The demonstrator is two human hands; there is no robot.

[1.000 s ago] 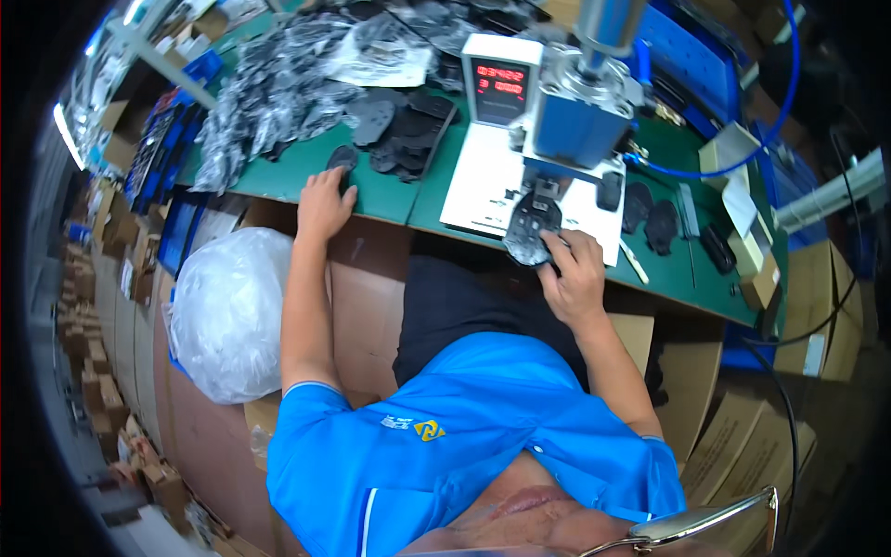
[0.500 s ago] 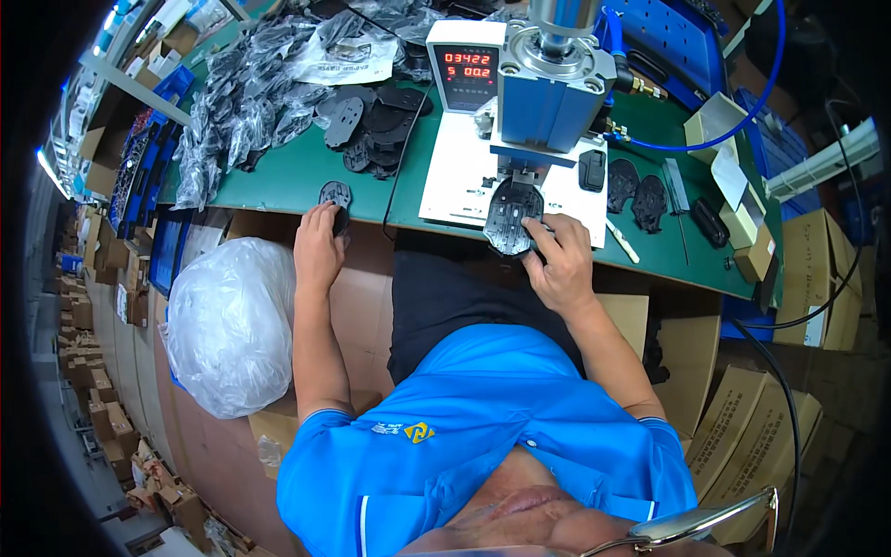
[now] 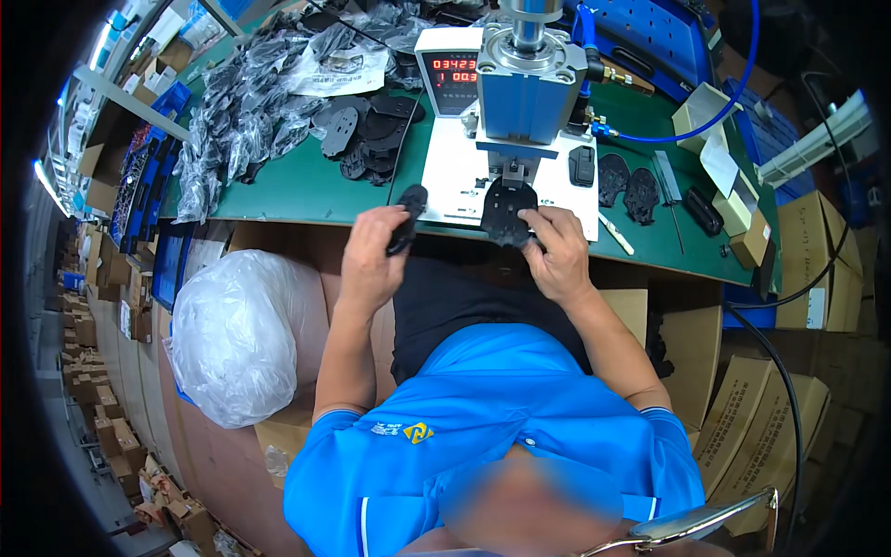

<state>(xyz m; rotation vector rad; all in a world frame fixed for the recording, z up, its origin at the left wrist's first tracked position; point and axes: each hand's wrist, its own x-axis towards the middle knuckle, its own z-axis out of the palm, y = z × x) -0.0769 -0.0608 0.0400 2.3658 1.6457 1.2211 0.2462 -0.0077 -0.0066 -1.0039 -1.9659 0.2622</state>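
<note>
My left hand (image 3: 371, 255) grips a flat black plastic part (image 3: 408, 215) at the near edge of the green bench (image 3: 306, 190). My right hand (image 3: 557, 251) holds a second black part (image 3: 508, 212) on the white base plate (image 3: 455, 176), right under the head of the blue and grey press machine (image 3: 522, 88). The press's display box with red digits (image 3: 452, 65) stands to its left. Behind my left hand lies a loose heap of black parts (image 3: 367, 135); two more black parts (image 3: 626, 186) lie to the right of the press.
Clear bags of black parts (image 3: 232, 121) pile at the back left. A large white plastic bag (image 3: 246, 334) sits by my left side. Cardboard boxes (image 3: 789, 408) stand on the right, and small boxes (image 3: 705, 116) on the bench. A blue hose (image 3: 733, 84) loops behind.
My left hand lifted a black part off the bench's left area and brought it toward the press. My right hand stayed on the part under the press head.
</note>
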